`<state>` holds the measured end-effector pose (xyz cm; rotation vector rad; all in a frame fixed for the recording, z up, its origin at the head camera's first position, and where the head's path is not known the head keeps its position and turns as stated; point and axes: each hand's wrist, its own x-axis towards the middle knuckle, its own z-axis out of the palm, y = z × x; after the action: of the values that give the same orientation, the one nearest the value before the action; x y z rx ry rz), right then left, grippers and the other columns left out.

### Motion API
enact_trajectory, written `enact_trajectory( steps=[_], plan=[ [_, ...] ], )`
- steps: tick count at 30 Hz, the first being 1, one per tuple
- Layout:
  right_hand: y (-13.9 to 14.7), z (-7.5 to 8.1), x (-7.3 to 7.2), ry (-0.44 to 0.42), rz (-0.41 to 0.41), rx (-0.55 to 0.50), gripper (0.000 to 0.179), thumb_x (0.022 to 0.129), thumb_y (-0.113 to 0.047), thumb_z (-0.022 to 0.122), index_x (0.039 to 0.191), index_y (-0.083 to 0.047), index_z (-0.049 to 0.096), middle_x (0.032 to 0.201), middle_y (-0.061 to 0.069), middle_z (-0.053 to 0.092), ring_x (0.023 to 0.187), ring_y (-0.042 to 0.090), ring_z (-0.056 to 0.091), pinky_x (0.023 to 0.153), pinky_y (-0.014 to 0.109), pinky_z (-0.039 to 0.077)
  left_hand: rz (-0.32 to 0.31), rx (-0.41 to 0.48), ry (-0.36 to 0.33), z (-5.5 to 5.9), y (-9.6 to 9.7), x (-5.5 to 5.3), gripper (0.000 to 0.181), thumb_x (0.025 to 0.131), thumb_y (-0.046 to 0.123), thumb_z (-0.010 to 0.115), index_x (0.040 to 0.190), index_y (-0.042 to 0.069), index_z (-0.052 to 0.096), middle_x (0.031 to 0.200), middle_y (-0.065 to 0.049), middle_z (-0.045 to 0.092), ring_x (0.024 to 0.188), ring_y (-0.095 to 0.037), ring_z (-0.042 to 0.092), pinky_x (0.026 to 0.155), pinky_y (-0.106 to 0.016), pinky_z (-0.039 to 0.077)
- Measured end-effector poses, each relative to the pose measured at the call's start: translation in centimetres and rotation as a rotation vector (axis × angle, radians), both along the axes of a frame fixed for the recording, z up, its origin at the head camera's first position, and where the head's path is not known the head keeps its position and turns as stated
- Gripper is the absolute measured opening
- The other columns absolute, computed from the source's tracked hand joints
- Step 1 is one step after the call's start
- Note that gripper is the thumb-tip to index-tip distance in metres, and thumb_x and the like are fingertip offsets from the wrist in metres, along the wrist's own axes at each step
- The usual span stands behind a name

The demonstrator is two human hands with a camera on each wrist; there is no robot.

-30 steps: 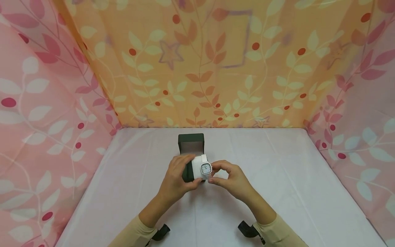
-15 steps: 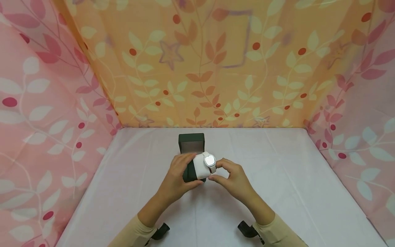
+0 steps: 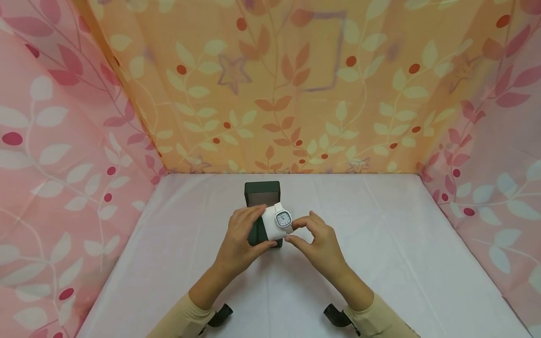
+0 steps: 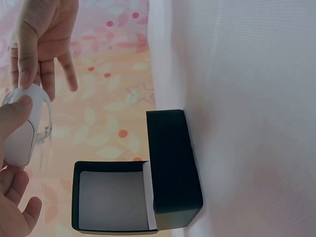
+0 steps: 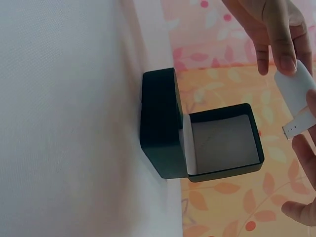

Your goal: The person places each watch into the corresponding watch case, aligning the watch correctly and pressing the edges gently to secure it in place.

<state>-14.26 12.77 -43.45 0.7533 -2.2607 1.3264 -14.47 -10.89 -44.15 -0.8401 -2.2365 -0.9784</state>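
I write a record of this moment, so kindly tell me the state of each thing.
box: open, lid upright
cushion: held out of the box
watch: on the cushion, dial showing, fastening unclear
left hand: grips the cushion
right hand: appears to pinch the watch's lower end

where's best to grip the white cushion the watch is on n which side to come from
Grip the white cushion by its left part, coming from the left, thumb on the near edge and fingers on the far one, much as the left hand holds it. In the head view the white watch sits toward the right, so the left part looks the safer hold.
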Motion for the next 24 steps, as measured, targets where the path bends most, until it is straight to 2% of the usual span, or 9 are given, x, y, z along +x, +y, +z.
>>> enact_trajectory(
  steps=[4, 11, 24],
  plan=[
    [-0.08, -0.1, 0.03, 0.007, 0.002, -0.017, 0.03, 0.075, -0.008, 0.091, 0.097, -0.016, 0.071, 0.096, -0.006, 0.071, 0.094, 0.013, 0.064, 0.12, 0.047, 0.035, 0.001, 0.009, 0.008, 0.01, -0.01, -0.03, 0.092, 0.069, 0.022, 0.097, 0.146, 0.001, 0.052, 0.144, -0.008, 0.058, 0.129, -0.028, 0.049, 0.11, -0.044, 0.039],
    [0.02, -0.23, -0.25, 0.026, -0.009, -0.001, 0.028, 0.075, -0.011, 0.092, 0.09, -0.019, 0.069, 0.096, -0.007, 0.07, 0.101, 0.016, 0.064, 0.119, 0.059, 0.027, 0.004, 0.01, 0.022, -0.1, -0.05, -0.14, 0.091, 0.068, 0.023, 0.097, 0.145, 0.001, 0.053, 0.143, -0.009, 0.059, 0.129, -0.028, 0.05, 0.11, -0.044, 0.038],
    [-0.09, -0.52, -0.46, 0.096, 0.015, 0.005, 0.025, 0.077, -0.012, 0.091, 0.088, -0.018, 0.07, 0.091, -0.007, 0.069, 0.102, 0.016, 0.064, 0.12, 0.056, 0.027, 0.037, -0.029, 0.028, 0.06, -0.21, -0.07, 0.09, 0.067, 0.026, 0.098, 0.143, 0.003, 0.055, 0.139, -0.009, 0.062, 0.126, -0.028, 0.053, 0.107, -0.047, 0.039]
  ],
)
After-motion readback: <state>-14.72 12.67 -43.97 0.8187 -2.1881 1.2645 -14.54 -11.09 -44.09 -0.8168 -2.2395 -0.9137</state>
